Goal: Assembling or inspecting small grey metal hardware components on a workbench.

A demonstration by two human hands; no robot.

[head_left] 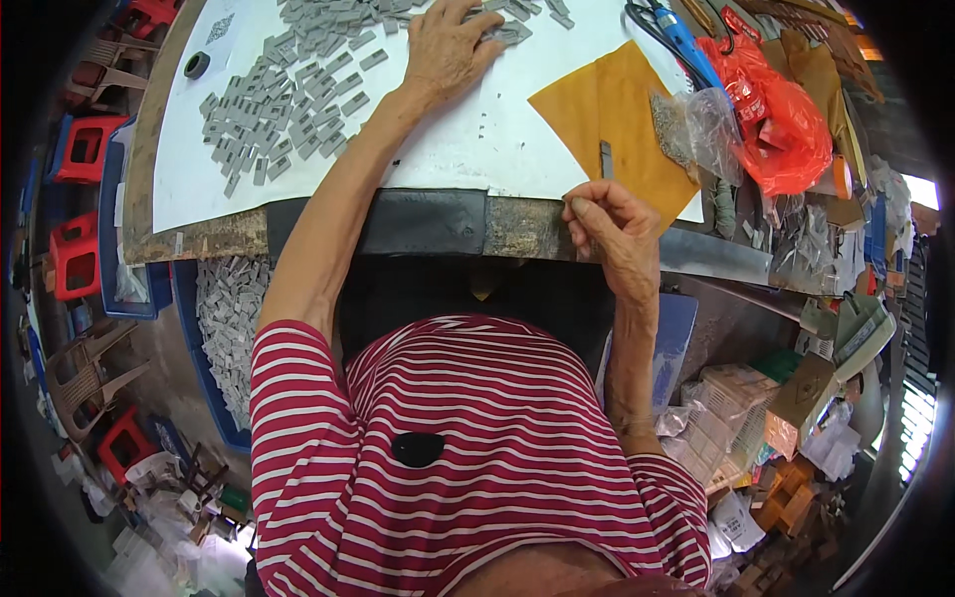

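My left hand reaches far across the white sheet and rests palm down on a heap of small grey rectangular pieces, fingers spread over them. My right hand is at the table's near edge, its fingers pinched around a thin grey metal tool that stands upright over an orange-brown sheet. Whether a grey piece is also between those fingers cannot be made out.
A clear plastic bag, a red plastic bag and blue-handled scissors lie at the right. A roll of black tape sits far left. A blue crate of grey pieces and red stools stand below left; cartons clutter the lower right.
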